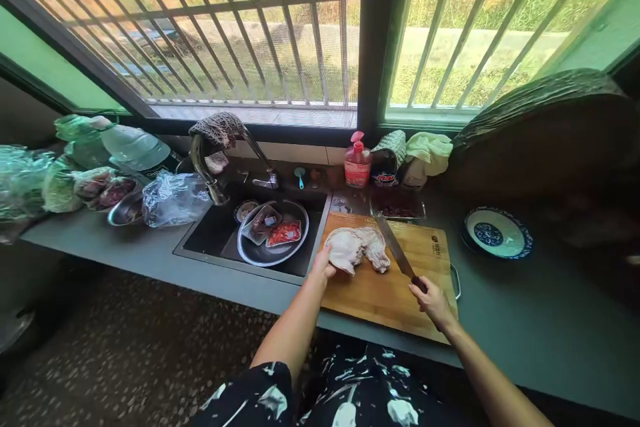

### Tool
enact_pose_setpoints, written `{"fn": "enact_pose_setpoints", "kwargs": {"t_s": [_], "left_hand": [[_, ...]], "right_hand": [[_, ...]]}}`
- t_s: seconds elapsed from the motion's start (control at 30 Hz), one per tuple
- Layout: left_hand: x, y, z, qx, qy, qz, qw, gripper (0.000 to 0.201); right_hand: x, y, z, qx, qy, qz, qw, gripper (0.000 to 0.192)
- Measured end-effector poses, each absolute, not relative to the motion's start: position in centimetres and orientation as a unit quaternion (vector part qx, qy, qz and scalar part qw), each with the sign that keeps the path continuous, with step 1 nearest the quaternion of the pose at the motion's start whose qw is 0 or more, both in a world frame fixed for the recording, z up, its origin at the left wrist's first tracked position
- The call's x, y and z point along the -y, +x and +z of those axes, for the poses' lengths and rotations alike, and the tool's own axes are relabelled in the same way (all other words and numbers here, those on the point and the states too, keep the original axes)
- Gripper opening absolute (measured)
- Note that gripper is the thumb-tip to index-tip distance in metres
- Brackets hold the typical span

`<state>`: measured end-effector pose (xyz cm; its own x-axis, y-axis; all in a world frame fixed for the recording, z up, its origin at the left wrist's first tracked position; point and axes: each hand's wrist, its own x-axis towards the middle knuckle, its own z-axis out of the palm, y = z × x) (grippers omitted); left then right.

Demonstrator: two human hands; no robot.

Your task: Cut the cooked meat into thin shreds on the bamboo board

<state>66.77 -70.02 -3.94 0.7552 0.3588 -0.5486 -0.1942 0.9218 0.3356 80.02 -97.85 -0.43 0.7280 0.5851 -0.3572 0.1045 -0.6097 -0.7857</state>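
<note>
A pale piece of raw chicken point(357, 248) lies on a wooden cutting board point(380, 293) on the grey counter. My left hand point(323, 263) rests on the chicken's left edge and holds it down. My right hand point(433, 301) grips the dark handle of a knife point(395, 247), whose blade points away from me and lies just right of the meat, near its edge.
A sink point(213, 233) at left holds a metal basin point(250, 255) with packaged food. Plastic bags point(173, 199) and a metal bowl point(123, 211) crowd the far left counter. A pink soap bottle point(357, 161), cloths point(430, 150) and a blue-rimmed plate point(497, 233) sit behind and right of the board.
</note>
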Motion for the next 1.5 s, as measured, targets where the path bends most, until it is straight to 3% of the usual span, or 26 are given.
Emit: {"fn": "enact_pose_setpoints", "kwargs": {"t_s": [0.23, 0.47, 0.6, 0.7, 0.77, 0.93, 1.03, 1.13, 1.2, 1.37, 1.5], "left_hand": [[66.1, 66.6, -0.2, -0.325, 0.168, 0.224, 0.903, 0.035], [67.0, 67.3, -2.5, -0.384, 0.17, 0.201, 0.885, 0.036], [68.5, 66.5, -4.0, -0.545, 0.357, 0.172, 0.739, 0.042], [68.7, 66.0, -3.9, -0.606, 0.6, 0.063, 0.518, 0.041], [68.7, 65.9, -3.6, -0.616, 0.68, 0.01, 0.397, 0.051], [69.7, 67.2, -2.9, -0.642, 0.704, 0.003, 0.304, 0.082], [70.5, 68.9, -2.7, -0.566, 0.794, 0.052, 0.215, 0.068], [71.2, 71.3, -2.8, -0.324, 0.919, 0.093, 0.206, 0.041], [71.7, 72.8, -3.3, -0.204, 0.949, 0.093, 0.22, 0.034], [72.3, 74.2, -4.8, -0.159, 0.961, 0.066, 0.217, 0.028], [72.6, 73.7, -5.1, -0.166, 0.964, 0.056, 0.202, 0.035]], "right_hand": [[97.1, 78.3, -1.0, 0.173, -0.834, 0.337, 0.402, 0.028], [95.8, 76.9, -1.0, 0.172, -0.86, 0.305, 0.371, 0.03], [96.3, 77.1, -1.6, 0.2, -0.872, 0.269, 0.356, 0.031], [97.0, 77.3, -1.9, 0.201, -0.881, 0.258, 0.342, 0.032], [97.3, 77.4, -2.0, 0.193, -0.884, 0.255, 0.34, 0.035], [97.3, 77.4, -2.0, 0.185, -0.887, 0.263, 0.333, 0.037], [96.2, 77.5, -1.5, 0.208, -0.891, 0.259, 0.309, 0.038], [94.0, 77.5, -0.7, 0.245, -0.891, 0.247, 0.291, 0.038], [92.4, 77.5, -0.4, 0.265, -0.888, 0.245, 0.285, 0.036], [90.0, 76.9, 0.1, 0.262, -0.91, 0.257, 0.192, 0.032], [89.2, 76.2, 0.7, 0.264, -0.933, 0.219, 0.111, 0.029]]}}
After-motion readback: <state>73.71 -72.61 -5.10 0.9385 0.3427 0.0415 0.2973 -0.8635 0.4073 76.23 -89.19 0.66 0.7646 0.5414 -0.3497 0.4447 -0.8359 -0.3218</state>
